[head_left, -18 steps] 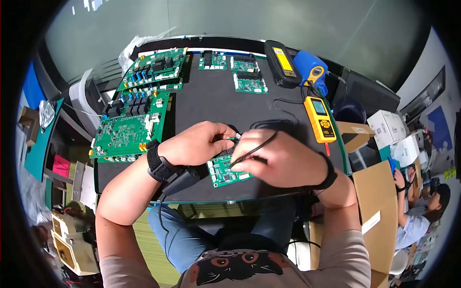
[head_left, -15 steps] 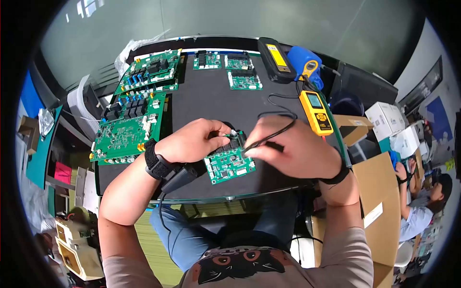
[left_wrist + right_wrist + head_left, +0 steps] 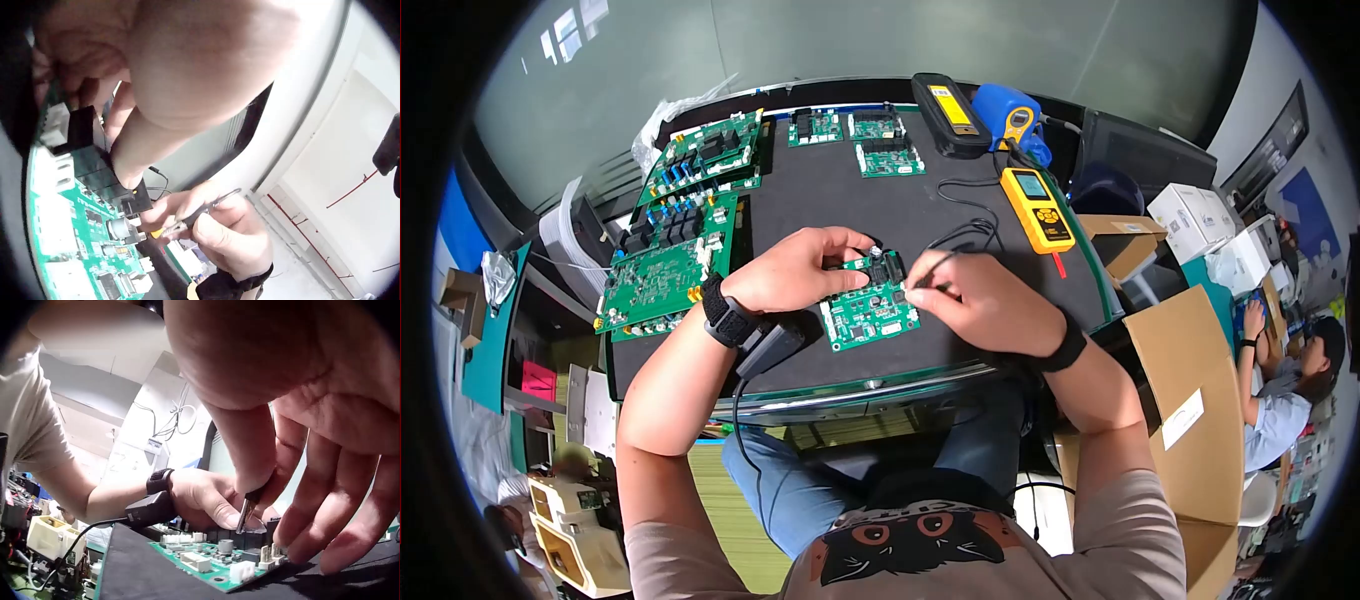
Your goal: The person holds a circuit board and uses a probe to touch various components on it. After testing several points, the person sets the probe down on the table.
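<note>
A green circuit board [image 3: 870,325] lies on the dark mat at the front middle. My left hand [image 3: 790,272] grips its far left edge, the thumb over a row of black relay blocks [image 3: 100,178]. At the board's right side, my right hand [image 3: 992,300] pinches a metal-tipped test lead [image 3: 246,515] between thumb and fingers. The lead's tip points down over the board in the right wrist view. Its black cable [image 3: 970,230] loops away behind the hand. White connectors [image 3: 242,570] line the board's edge.
Larger green boards [image 3: 665,262] are stacked at the left, and smaller boards [image 3: 890,157] lie at the back. A yellow handheld meter [image 3: 1038,210] rests at the right, near a black case [image 3: 950,115] and a blue device [image 3: 1007,115]. An open carton [image 3: 1185,390] stands beside the table.
My right hand has drawn back to the right from over the board, so more of the board shows. The left hand still grips the board. The head view has shifted slightly.
</note>
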A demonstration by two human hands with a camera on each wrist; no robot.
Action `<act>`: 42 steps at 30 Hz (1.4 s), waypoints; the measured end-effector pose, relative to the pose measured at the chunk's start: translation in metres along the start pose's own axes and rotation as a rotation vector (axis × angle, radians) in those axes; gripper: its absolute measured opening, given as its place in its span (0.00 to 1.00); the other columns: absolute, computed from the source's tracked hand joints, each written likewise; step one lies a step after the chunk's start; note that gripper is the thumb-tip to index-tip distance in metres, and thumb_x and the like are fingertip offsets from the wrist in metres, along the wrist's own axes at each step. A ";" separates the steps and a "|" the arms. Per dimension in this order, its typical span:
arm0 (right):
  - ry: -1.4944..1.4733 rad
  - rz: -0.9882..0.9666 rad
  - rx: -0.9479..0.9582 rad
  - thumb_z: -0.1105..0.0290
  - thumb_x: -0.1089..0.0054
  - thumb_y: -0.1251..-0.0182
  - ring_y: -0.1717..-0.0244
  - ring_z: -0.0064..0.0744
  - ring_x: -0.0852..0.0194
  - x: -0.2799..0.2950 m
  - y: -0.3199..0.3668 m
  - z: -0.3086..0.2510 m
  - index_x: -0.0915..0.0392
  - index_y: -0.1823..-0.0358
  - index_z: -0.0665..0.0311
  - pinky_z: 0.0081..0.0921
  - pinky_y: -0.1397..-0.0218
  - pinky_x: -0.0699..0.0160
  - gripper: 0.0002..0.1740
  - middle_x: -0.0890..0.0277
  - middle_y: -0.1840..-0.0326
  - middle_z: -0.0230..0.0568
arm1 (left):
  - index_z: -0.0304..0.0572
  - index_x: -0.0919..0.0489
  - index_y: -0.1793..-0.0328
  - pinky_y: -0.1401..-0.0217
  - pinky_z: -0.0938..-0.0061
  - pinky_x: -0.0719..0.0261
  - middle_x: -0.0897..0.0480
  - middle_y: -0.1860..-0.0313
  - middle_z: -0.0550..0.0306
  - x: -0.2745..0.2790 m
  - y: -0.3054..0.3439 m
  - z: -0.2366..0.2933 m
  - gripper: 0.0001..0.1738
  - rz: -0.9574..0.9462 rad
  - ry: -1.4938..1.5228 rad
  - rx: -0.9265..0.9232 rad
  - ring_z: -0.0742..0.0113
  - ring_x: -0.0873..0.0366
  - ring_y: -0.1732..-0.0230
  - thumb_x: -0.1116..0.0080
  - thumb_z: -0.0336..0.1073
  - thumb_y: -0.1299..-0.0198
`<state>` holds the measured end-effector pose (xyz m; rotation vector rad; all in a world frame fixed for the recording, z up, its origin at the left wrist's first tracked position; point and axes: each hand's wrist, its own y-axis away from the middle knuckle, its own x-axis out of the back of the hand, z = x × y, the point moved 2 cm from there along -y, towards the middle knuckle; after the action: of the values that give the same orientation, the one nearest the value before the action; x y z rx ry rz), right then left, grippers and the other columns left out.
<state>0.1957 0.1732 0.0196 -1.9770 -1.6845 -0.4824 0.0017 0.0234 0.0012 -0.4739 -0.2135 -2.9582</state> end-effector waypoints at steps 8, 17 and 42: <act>0.157 0.002 0.228 0.71 0.37 0.28 0.78 0.23 0.33 0.025 -0.050 -0.003 0.21 0.59 0.68 0.26 0.71 0.32 0.07 0.27 0.80 0.36 | 0.34 0.28 0.26 0.39 0.76 0.21 0.18 0.46 0.59 0.007 -0.003 -0.002 0.29 0.230 0.062 -0.019 0.73 0.21 0.46 0.34 0.25 0.32; -0.150 -0.211 -0.123 0.64 0.41 0.20 0.52 0.24 0.17 0.048 -0.093 0.029 0.22 0.50 0.65 0.24 0.49 0.18 0.11 0.15 0.53 0.35 | 0.38 0.37 0.19 0.36 0.75 0.21 0.24 0.36 0.54 0.002 0.001 0.005 0.41 0.343 0.269 0.008 0.70 0.23 0.39 0.40 0.14 0.39; -0.442 -0.141 -0.047 0.70 0.43 0.19 0.56 0.26 0.14 0.035 -0.084 0.054 0.24 0.49 0.70 0.23 0.51 0.15 0.09 0.15 0.58 0.39 | 0.38 0.28 0.33 0.33 0.57 0.20 0.19 0.37 0.40 -0.007 -0.004 -0.006 0.16 0.568 0.837 -0.036 0.55 0.20 0.37 0.50 0.37 0.20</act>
<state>0.1162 0.2420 0.0073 -2.1188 -2.1043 -0.1341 0.0055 0.0276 -0.0069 0.6099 0.0651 -2.3405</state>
